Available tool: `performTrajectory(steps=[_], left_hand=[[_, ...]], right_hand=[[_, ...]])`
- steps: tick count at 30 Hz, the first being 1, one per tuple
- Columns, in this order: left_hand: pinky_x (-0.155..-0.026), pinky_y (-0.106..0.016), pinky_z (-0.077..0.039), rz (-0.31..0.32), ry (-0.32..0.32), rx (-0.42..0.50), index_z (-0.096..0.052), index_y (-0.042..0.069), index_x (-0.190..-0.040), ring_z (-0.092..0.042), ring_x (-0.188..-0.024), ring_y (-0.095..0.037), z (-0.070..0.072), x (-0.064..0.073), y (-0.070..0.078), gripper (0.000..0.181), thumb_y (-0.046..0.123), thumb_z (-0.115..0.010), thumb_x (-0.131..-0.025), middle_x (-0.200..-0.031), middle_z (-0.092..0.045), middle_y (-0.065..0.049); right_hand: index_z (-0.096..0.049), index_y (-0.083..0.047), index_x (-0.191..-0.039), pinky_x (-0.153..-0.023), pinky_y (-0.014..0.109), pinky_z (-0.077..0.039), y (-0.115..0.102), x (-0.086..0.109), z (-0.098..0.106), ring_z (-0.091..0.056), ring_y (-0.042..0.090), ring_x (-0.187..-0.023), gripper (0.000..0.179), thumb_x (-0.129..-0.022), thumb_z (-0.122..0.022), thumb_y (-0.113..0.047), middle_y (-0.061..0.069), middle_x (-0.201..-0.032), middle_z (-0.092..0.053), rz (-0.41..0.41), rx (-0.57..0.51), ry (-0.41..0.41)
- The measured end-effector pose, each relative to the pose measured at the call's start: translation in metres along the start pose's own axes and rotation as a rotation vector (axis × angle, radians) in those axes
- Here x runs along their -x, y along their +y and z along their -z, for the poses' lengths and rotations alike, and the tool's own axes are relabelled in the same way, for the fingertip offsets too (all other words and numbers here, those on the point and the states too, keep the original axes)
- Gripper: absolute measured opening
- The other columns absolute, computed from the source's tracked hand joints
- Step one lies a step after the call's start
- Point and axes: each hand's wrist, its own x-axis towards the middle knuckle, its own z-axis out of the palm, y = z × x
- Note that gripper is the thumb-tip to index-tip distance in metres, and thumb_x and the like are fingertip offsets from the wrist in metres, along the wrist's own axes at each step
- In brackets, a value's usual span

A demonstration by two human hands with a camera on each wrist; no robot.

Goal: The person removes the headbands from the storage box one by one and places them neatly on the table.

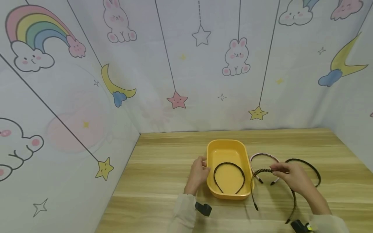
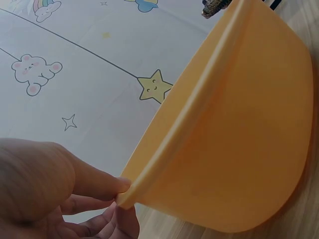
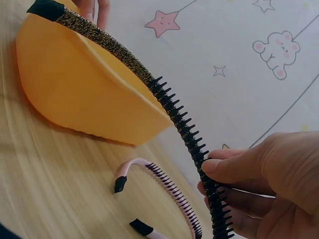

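Observation:
My left hand (image 1: 199, 173) pinches the left rim of a yellow plastic basin (image 1: 227, 145), thumb inside and fingers outside in the left wrist view. Inside the basin lies a thin black headband (image 1: 229, 163). Right of the basin, my right hand (image 1: 294, 178) holds a dark headband with gold flecks (image 3: 192, 139) between thumb and fingers, near the top of its curve. Small comb teeth line that headband, and its black-tipped ends (image 1: 256, 207) point downward. Its left arm overlaps the basin's right rim in the head view.
A pink headband (image 1: 263, 154) with black tips lies on the wooden table (image 1: 163, 161) just right of the basin. Farther right is another black headband (image 1: 306, 162), partly behind my right hand. A cartoon-printed cloth (image 1: 198, 71) walls in the table at the back and sides.

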Motion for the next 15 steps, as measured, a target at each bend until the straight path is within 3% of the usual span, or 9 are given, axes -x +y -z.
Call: performTrajectory(steps=[15], left_hand=[[-0.072,-0.032,-0.054,-0.006,0.001,0.005,-0.052,-0.003,-0.127,-0.061,-0.091,-0.023,0.0,0.0,0.001,0.04,0.0,-0.062,-0.089,-0.103,-0.057,-0.015]], right_hand=[[-0.071,-0.007,-0.108,-0.068,0.019,-0.051,0.016,0.016,-0.007,-0.064,0.004,-0.085,0.022,-0.088,-0.068,-0.017,0.008,-0.102,-0.072,-0.006,-0.01,0.009]])
